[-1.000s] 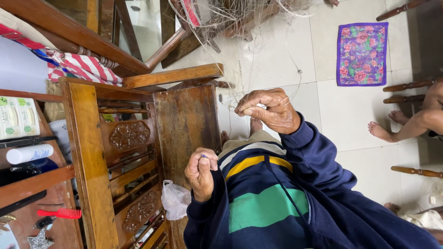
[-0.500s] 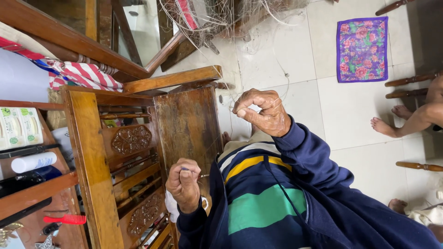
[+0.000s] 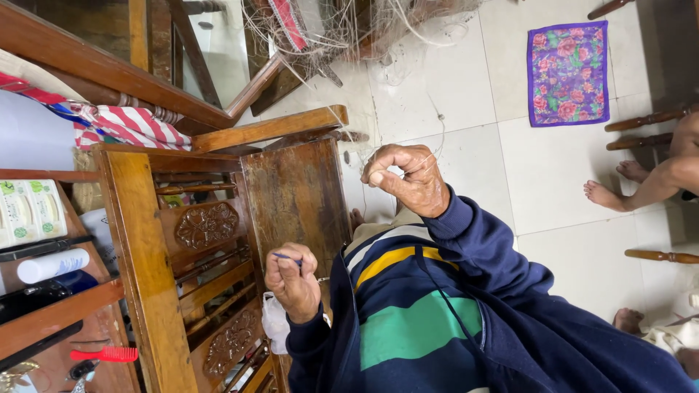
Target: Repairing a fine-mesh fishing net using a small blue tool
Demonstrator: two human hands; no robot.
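My right hand (image 3: 406, 179) is raised in front of my striped sweater (image 3: 415, 320), its fingers pinched on a thin pale line (image 3: 437, 142) that runs up toward a tangled net (image 3: 328, 33). My left hand (image 3: 293, 282) is lower and to the left, next to a wooden chair back (image 3: 295, 193). Its fingertips are closed on a small thin blue tool (image 3: 285, 256). The two hands are apart, with nothing visible stretched between them.
A carved wooden frame (image 3: 145, 262) and a shelf with a bottle (image 3: 51, 266) and a red comb (image 3: 105, 354) stand at the left. A floral mat (image 3: 568, 73) lies on the tiled floor. Another person's bare foot (image 3: 604, 195) rests at the right.
My left hand has shifted left and slightly down, away from my right hand, and the blue tool now shows at its fingertips. My right hand has barely moved.
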